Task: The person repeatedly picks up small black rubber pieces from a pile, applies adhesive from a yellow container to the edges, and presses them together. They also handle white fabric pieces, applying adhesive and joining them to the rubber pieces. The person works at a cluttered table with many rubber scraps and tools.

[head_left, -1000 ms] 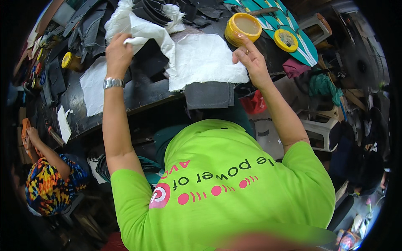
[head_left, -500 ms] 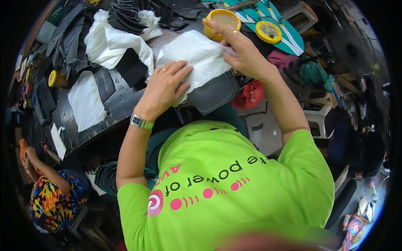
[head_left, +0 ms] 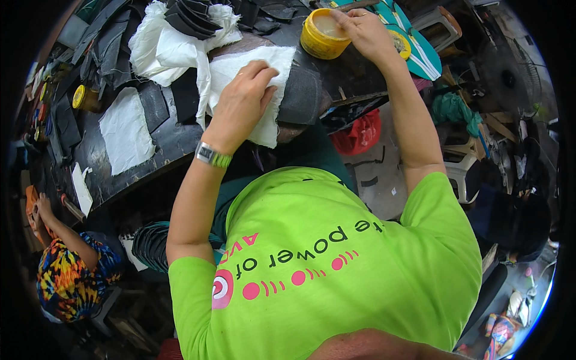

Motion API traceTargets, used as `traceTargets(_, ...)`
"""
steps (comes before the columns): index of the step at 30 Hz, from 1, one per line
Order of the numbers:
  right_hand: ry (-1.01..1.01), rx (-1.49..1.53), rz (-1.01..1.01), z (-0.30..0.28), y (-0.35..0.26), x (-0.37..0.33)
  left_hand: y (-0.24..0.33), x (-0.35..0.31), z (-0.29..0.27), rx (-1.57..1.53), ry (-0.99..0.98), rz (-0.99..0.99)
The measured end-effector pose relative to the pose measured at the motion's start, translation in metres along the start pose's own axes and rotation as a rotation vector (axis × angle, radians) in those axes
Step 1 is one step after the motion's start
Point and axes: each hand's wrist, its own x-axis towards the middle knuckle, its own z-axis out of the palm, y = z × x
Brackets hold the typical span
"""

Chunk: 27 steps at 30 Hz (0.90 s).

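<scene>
My left hand (head_left: 243,105) rests on a piece of white cloth (head_left: 282,63), fingers loosely bent and the thumb apart from them. Under the cloth lies a dark grey sheet piece (head_left: 302,96), its right part showing. Both lie on a brownish block (head_left: 288,133) at the table's near edge. My right hand (head_left: 367,37) is at the right rim of a yellow tub (head_left: 321,47) and grips it, fingertips reaching just inside. The tub holds a pale, cloudy substance.
More white cloth (head_left: 147,57) and stacked black curved pieces (head_left: 191,21) lie at the back left of the dark table (head_left: 174,159). Green sheets with white straps (head_left: 423,57) and a yellow lid (head_left: 401,45) are beyond my right hand. Another person's hand (head_left: 42,210) works at far left.
My right hand has moved from above the tub and the cloth's right edge to the tub's rim. The cloth and grey piece have turned, and my left hand's fingers are more bent.
</scene>
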Motion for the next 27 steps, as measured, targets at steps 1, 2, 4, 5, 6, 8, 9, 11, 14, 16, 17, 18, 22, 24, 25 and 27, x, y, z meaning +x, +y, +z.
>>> traceTargets(1, 0.086, -0.085, -0.031, -0.004, -0.005, -0.001, -0.009, 0.008, 0.004, 0.075, -0.051, 0.033)
traceTargets(2, 0.171, -0.168, -0.059, -0.009, -0.012, -0.005, -0.017, 0.013, 0.009, 0.147, -0.081, 0.089)
traceTargets(4, 0.116, -0.337, 0.057, -0.02, -0.028, -0.015, -0.028, 0.01, 0.017, 0.292, -0.251, 0.045)
traceTargets(5, -0.027, -0.421, 0.202, -0.024, -0.037, -0.021, -0.031, 0.005, 0.021, 0.292, -0.163, 0.083)
traceTargets(6, -0.154, -0.484, 0.305, -0.026, -0.044, -0.029, -0.033, -0.001, 0.024, 0.316, -0.13, 0.075)
traceTargets(8, -0.332, -0.255, 0.254, -0.021, -0.057, -0.05, -0.036, -0.01, 0.028, 0.379, -0.103, 0.03)
traceTargets(9, -0.406, -0.111, 0.193, -0.015, -0.062, -0.06, -0.036, -0.013, 0.03, 0.378, -0.071, 0.022)
traceTargets(11, -0.182, 0.281, -0.076, 0.008, -0.072, -0.078, -0.035, -0.016, 0.031, 0.397, -0.013, 0.004)
traceTargets(14, -0.127, 0.233, -0.39, 0.039, -0.077, -0.09, -0.033, -0.014, 0.03, 0.459, -0.071, -0.067)
traceTargets(16, -0.071, 0.067, -0.419, 0.059, -0.08, -0.091, -0.034, -0.012, 0.027, 0.403, -0.048, -0.077)
traceTargets(17, -0.064, 0.018, -0.394, 0.068, -0.081, -0.089, -0.034, -0.011, 0.026, 0.384, -0.045, -0.084)
traceTargets(18, -0.067, -0.037, -0.369, 0.076, -0.082, -0.086, -0.035, -0.01, 0.024, 0.375, -0.044, -0.073)
traceTargets(22, -0.094, -0.176, -0.256, 0.096, -0.086, -0.071, -0.035, -0.006, 0.013, 0.398, -0.065, -0.064)
traceTargets(24, -0.099, -0.243, -0.211, 0.104, -0.089, -0.065, -0.034, -0.003, 0.008, 0.413, -0.103, -0.071)
traceTargets(25, -0.091, -0.253, -0.21, 0.106, -0.09, -0.063, -0.035, -0.001, 0.003, 0.414, -0.144, -0.084)
traceTargets(27, -0.081, -0.286, -0.213, 0.109, -0.092, -0.06, -0.037, 0.001, -0.003, 0.43, -0.191, -0.096)
